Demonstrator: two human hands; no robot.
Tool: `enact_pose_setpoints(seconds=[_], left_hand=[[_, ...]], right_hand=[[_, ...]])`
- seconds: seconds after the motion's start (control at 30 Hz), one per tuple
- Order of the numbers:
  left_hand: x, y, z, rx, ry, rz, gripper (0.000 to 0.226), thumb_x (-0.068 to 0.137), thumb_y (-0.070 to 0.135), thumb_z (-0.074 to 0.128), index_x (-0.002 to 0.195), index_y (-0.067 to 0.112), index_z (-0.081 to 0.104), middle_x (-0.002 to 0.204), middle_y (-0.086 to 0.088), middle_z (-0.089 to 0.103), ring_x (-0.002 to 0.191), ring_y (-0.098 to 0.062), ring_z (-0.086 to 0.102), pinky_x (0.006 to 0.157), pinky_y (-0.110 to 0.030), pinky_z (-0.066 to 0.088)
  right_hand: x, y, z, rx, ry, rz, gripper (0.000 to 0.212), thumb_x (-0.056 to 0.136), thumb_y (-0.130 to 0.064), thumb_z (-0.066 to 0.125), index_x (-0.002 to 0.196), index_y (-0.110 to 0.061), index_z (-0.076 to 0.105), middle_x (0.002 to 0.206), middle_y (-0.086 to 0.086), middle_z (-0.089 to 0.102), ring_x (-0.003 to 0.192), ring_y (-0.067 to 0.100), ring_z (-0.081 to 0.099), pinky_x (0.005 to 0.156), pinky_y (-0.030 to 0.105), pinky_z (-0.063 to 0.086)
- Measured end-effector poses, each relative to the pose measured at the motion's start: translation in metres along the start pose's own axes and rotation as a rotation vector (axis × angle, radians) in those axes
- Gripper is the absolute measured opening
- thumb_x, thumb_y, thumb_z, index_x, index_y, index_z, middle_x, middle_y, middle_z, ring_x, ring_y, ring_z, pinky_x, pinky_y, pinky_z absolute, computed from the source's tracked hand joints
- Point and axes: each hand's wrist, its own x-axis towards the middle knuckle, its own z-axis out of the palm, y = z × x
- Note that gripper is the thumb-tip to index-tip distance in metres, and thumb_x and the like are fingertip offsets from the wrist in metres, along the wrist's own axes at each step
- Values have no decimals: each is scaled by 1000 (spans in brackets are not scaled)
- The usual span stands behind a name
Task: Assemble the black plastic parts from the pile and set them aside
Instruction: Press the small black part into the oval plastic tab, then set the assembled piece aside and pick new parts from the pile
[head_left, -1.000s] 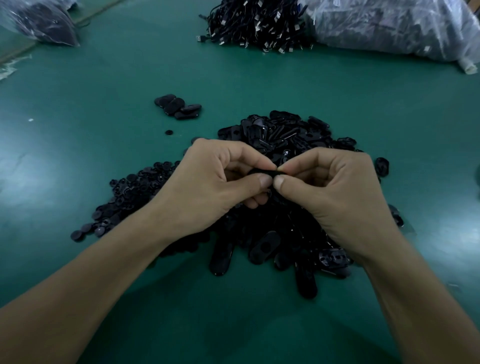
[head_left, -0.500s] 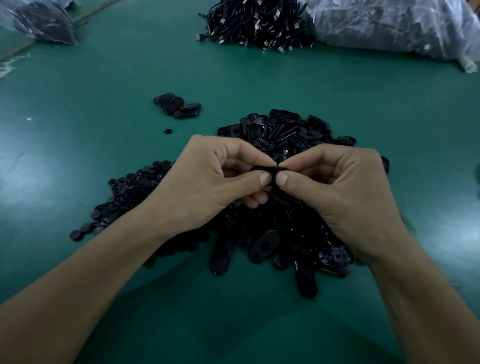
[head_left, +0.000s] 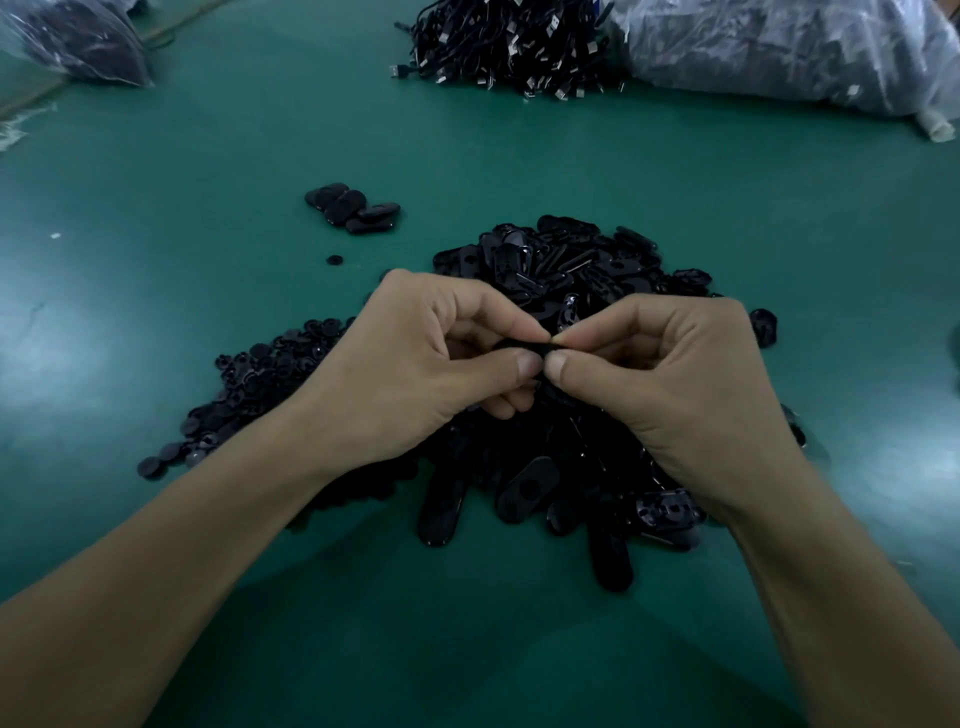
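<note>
A big pile of black oval plastic parts (head_left: 566, 270) lies on the green table, and a spread of small round black parts (head_left: 249, 379) lies to its left. Above the pile my left hand (head_left: 415, 369) and my right hand (head_left: 670, 384) meet, thumbs and forefingers pinching one small black part (head_left: 522, 347) between them. Most of that part is hidden by my fingertips. A small group of black oval pieces (head_left: 353, 208) lies apart at the back left, with one loose round piece (head_left: 335, 259) near it.
A heap of black cables with metal plugs (head_left: 509, 41) lies at the back. A clear plastic bag of dark goods (head_left: 789, 47) is at the back right, and another bag (head_left: 78, 41) at the back left. Bare green table (head_left: 156, 208) surrounds the pile.
Both hands stay pinched together on the black part above the pile; they have barely shifted.
</note>
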Motion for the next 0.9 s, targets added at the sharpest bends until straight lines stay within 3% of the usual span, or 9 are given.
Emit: enact_pose_setpoints(seconds=[0.43,0.63,0.77,0.9], left_hand=[[3,-5,0,3,46,-38,12,86,2,73,86,14,73,71,-7,75,63,-17,74,58,-20,57],[3,-8,-1,246,87,21,9,90,19,73,90,28,72,76,9,75,68,-5,72,64,-17,56],[8,-10,-9,387,250,76,10,85,29,76,79,34,70,72,21,70,61,6,60,60,-8,44],[27,-20,-41,333,492,25,10,83,33,81,77,35,72,68,14,70,59,-3,61,62,-24,54]], right_hand=[[1,5,0,-28,-7,-26,11,80,-11,83,84,-20,78,75,-7,76,70,7,73,65,16,54],[0,8,2,-125,55,-92,12,86,-17,79,91,-28,78,80,-17,75,76,2,72,69,14,55],[0,13,1,-326,168,-138,19,90,-29,73,109,-33,74,82,-16,70,72,3,64,66,11,49],[-1,18,-6,-636,120,-92,34,88,-49,66,118,-34,70,87,-17,57,82,3,53,73,18,40]])
